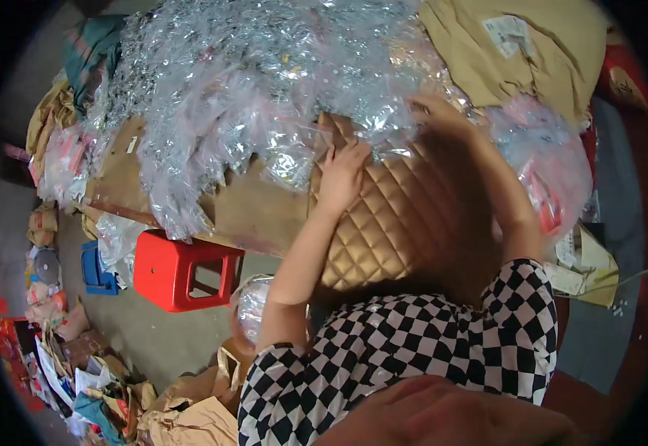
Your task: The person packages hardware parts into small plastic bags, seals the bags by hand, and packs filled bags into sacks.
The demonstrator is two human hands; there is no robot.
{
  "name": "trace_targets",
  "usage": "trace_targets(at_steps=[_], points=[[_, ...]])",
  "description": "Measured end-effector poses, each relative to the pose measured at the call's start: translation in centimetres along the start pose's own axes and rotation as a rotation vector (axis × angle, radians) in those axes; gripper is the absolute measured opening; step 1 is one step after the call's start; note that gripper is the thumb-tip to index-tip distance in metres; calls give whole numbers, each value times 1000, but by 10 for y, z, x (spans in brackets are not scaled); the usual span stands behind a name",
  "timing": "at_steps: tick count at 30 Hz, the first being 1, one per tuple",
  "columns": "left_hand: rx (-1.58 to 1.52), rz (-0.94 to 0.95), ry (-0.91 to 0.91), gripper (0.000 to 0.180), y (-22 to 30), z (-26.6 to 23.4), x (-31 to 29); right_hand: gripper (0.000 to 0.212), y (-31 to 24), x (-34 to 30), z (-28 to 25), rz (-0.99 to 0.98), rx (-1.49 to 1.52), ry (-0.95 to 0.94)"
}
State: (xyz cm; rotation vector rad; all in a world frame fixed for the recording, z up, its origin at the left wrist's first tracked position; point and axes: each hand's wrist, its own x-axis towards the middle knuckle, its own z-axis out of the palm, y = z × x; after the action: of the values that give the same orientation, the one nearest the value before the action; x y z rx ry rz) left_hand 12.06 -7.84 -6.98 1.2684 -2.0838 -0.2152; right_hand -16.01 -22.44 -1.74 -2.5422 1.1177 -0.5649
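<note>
A heap of small clear plastic bags (264,67), glinting silver with pink bits inside, spreads over the cardboard-covered work surface (253,212). My left hand (345,172) rests at the upper left edge of a gold quilted pad (383,223), below the heap. Its fingers are bent and drawn in; what they grip, if anything, is too small to make out. Farther right, my right hand (443,117) reaches over the pad to the heap's near right edge. Its fingers point left, slightly apart, close against the bags.
A tan sack (517,59) lies at the back right, above a large clear bag with pink contents (536,178). On the floor at left stand a red plastic stool (175,271) and a blue stool (98,269). Crumpled paper and packaging (182,416) gather at lower left.
</note>
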Motion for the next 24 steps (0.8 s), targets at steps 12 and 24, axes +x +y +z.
trace_targets(at_steps=[12, 24], points=[[17, -160, 99, 12, 2, 2, 37, 25, 5, -85, -2, -9, -254, 158], [-846, -381, -224, 17, 79, -21, 14, 27, -71, -171, -39, 73, -113, 193]])
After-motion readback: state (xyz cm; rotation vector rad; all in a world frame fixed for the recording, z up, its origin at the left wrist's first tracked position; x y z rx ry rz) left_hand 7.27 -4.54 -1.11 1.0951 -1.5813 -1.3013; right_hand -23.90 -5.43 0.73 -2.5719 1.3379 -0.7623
